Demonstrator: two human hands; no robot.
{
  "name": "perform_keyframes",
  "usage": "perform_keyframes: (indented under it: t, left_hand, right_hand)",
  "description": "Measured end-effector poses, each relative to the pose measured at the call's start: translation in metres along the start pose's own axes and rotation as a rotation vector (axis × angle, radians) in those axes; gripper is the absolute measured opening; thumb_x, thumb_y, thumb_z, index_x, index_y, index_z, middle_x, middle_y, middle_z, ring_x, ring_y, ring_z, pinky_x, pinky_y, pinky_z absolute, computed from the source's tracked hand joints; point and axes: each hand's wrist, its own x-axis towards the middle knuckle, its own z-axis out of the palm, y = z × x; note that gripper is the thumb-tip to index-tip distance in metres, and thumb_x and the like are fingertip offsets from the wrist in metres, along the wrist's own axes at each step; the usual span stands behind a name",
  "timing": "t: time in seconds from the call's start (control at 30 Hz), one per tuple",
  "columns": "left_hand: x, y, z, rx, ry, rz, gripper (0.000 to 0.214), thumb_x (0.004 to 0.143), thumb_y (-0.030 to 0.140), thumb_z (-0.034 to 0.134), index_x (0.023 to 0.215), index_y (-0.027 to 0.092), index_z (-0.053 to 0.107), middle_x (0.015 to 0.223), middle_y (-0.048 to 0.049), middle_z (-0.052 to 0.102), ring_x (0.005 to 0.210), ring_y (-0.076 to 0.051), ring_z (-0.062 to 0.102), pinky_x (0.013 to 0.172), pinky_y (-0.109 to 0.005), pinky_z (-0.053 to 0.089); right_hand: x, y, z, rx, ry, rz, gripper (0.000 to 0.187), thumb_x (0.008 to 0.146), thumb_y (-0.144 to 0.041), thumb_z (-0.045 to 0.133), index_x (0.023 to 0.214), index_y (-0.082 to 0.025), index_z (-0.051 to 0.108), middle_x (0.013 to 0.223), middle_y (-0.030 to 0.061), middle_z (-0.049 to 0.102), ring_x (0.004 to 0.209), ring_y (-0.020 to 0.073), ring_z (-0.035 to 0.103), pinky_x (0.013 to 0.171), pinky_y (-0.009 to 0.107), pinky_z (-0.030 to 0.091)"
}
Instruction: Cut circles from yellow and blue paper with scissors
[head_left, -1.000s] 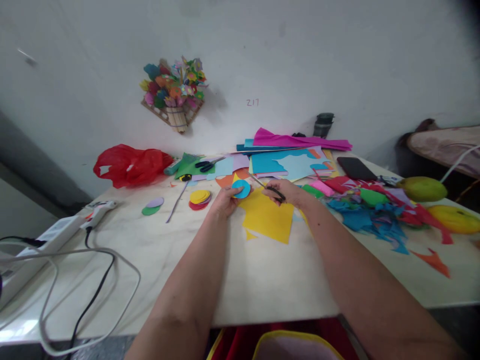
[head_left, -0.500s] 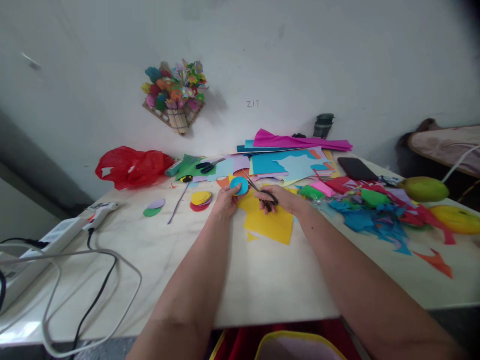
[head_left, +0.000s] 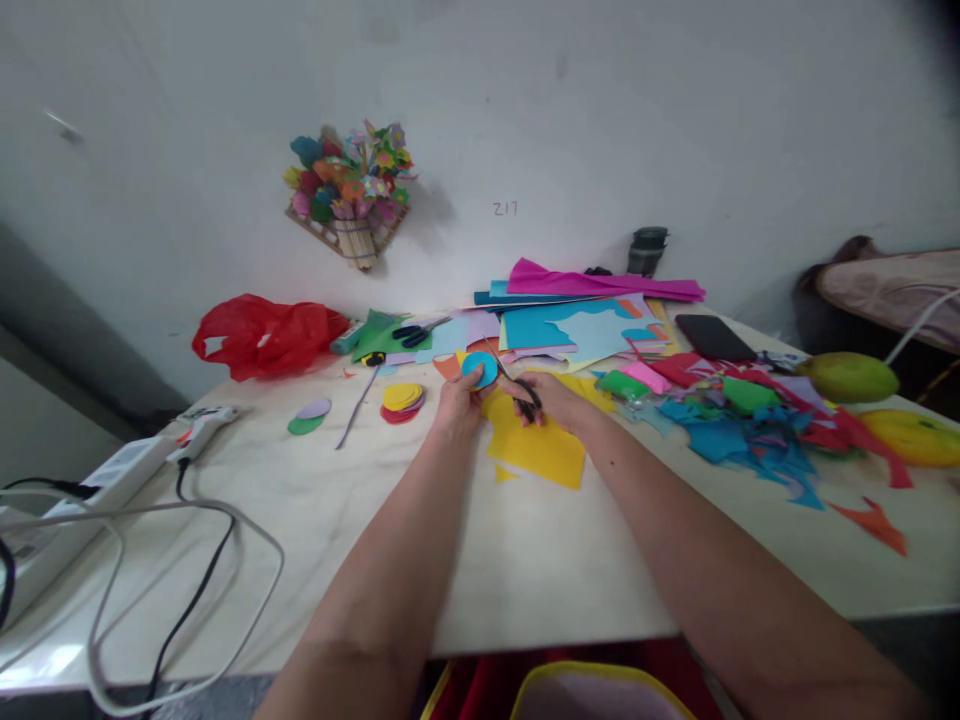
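Note:
A round blue paper disc is pinched in my left hand, with an edge of yellow paper showing behind it. My right hand is closed around dark-handled scissors, whose blades point up and left beside the disc's right edge. Below both hands lies a yellow paper sheet with cut edges. To the left, a stack of yellow paper circles rests on a red one, and a lilac and a green circle overlap farther left.
A second pair of scissors lies behind my hands, near coloured paper sheets. Paper scraps, a phone and two mangoes are on the right. A red plastic bag, power strip and cables occupy the left.
My right hand and the scissors have shifted slightly left, closer to the blue disc. The left hand still holds the disc, almost in the same place.

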Motion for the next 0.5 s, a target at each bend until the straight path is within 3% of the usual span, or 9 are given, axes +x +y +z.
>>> perform_keyframes:
  t: [0.13,0.27,0.5]
  left_hand:
    - [-0.005,0.005,-0.001,0.076,-0.076,-0.017,0.015,0.067,0.014,0.081,0.076,0.012,0.070,0.077,-0.0067,0.074,0.079,-0.021,0.072,0.079,-0.033,0.061]
    - [-0.008,0.009,-0.006,0.222,-0.195,-0.065,0.016,0.066,0.017,0.084,0.074,0.011,0.071,0.073,-0.0083,0.073,0.079,-0.024,0.073,0.074,-0.033,0.061]
    - [-0.010,0.010,-0.011,0.305,-0.426,-0.164,0.025,0.067,0.022,0.085,0.086,0.010,0.075,0.077,-0.0139,0.076,0.078,-0.029,0.075,0.068,-0.034,0.061]
  right_hand:
    - [0.004,-0.001,-0.001,0.017,0.154,-0.023,0.034,0.070,-0.039,0.083,0.075,-0.018,0.056,0.055,-0.0025,0.058,0.041,0.0087,0.053,0.035,0.018,0.030]
    - [0.009,-0.001,-0.010,0.129,0.261,-0.116,0.044,0.055,-0.032,0.089,0.084,-0.019,0.059,0.060,-0.0044,0.060,0.049,0.0099,0.056,0.045,0.020,0.039]
    - [0.013,0.003,-0.019,0.177,0.223,-0.201,0.048,0.052,-0.033,0.084,0.090,-0.020,0.059,0.065,-0.0047,0.061,0.062,0.0136,0.060,0.060,0.027,0.046]
